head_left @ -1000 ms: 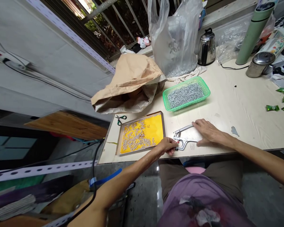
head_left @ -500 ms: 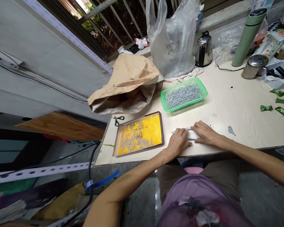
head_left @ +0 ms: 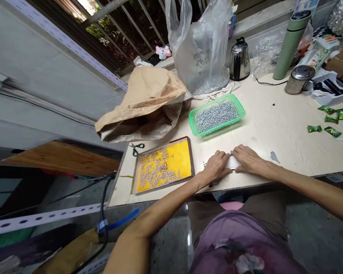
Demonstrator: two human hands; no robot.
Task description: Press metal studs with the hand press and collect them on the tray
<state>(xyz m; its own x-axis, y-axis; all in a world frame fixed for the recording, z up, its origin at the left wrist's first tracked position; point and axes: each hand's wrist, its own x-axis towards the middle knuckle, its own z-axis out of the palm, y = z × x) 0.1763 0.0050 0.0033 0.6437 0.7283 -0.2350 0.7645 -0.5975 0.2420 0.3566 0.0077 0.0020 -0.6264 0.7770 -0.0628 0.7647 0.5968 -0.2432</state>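
My left hand (head_left: 217, 166) and my right hand (head_left: 248, 160) lie side by side at the table's near edge. Between them shows a slim pale metal piece (head_left: 231, 163) with two parallel, rail-like edges; its exact kind cannot be made out. The fingers of each hand are closed around an end of it, hiding much of its length. To the left is a shallow tray (head_left: 192, 158) with a yellow bottom and many small silvery pins (head_left: 154, 173). Beyond the hands stands a green plastic basket (head_left: 198, 133) full of similar small metal pins (head_left: 217, 116).
Green-handled scissors (head_left: 136, 148) lie by the tray's far left corner. Behind are a brown paper sack (head_left: 148, 89), a clear plastic bag (head_left: 201, 57) and a steel kettle (head_left: 240, 61). A green flask (head_left: 291, 45), metal cup (head_left: 298, 80) and green-wrapped sweets (head_left: 333, 132) sit right.
The head view has turned slightly, so the table's things sit further left in the picture. Both hands keep hold of the metal piece, with little change in grip.
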